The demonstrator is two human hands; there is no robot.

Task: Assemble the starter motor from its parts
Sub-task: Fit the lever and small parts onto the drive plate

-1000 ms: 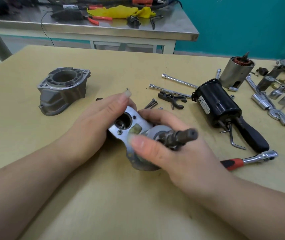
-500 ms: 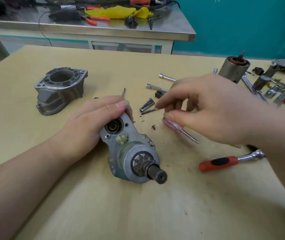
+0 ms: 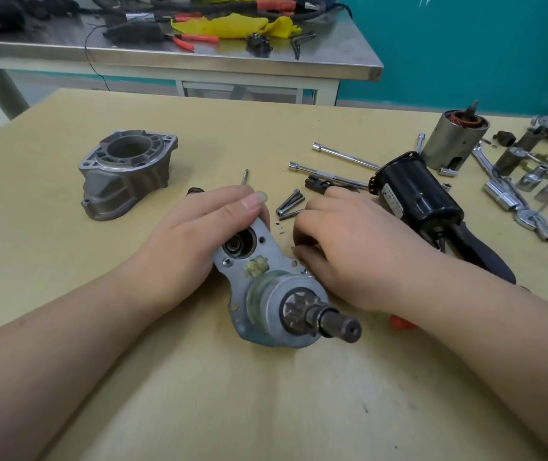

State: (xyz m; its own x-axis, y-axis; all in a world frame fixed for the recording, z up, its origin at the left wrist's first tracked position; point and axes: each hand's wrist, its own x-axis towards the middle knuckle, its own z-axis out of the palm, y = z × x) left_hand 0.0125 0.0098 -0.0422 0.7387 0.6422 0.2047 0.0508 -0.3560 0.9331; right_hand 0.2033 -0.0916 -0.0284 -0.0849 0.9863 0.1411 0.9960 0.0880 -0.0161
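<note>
Lying w/ shaft toward viewer: drive assy (image 3: 276, 294); left hand (image 3: 199, 234) grips it; right hand (image 3: 349, 247) grip unclear.

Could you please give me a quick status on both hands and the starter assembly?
Left hand grips gear housing on table. Right hand beside it, fingers curled; contents hidden. Loose bolts just beyond.
</note>
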